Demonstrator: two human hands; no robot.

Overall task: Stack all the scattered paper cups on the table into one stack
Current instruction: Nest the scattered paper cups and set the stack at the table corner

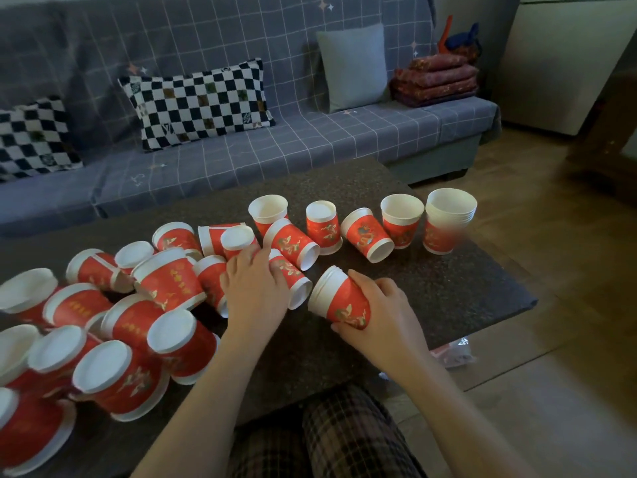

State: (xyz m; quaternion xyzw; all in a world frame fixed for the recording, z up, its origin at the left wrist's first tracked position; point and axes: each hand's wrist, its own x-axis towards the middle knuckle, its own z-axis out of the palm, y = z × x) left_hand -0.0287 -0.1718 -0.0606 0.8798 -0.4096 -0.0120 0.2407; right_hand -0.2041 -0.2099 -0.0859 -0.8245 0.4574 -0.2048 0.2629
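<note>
Right hand: grip wraps a tilted stack of red paper cups | Left hand: grip closes on a toppled red paper cup | Dark speckled table: more cups scattered left; another upright stack at far right.

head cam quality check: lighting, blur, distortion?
Head view: dim and warm, no glare on the dark table; wide-angle bending curves the sofa and stretches the near-left cups; a soft smear blurs the right side of the far stack; both hands are sharp.
</note>
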